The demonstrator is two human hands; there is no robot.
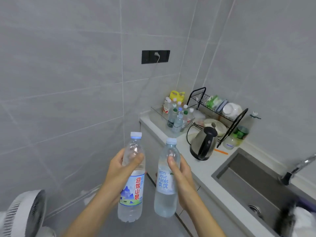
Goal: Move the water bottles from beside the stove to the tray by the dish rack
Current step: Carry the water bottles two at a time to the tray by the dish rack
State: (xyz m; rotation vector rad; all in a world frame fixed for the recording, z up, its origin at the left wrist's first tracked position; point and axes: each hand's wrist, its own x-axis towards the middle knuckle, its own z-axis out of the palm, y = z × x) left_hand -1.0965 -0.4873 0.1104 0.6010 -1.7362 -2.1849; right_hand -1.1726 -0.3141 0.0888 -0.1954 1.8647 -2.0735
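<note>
My left hand (119, 170) grips a clear water bottle with a blue-and-red label (131, 190) around its upper body. My right hand (181, 173) grips a second water bottle with a pale blue label (165, 185) the same way. Both bottles stand upright in the air, side by side, over the floor in front of the counter's end. Further ahead, a clear tray (158, 112) sits at the counter's far corner, with several capped bottles (177, 117) standing in it. The black wire dish rack (220, 115) stands just right of the tray.
A steel electric kettle (203, 142) sits on the counter between me and the rack. A steel sink (253, 183) with a tap (301, 166) lies at the right. A yellow jug (177, 95) stands behind the tray. A white fan (24, 212) is at lower left.
</note>
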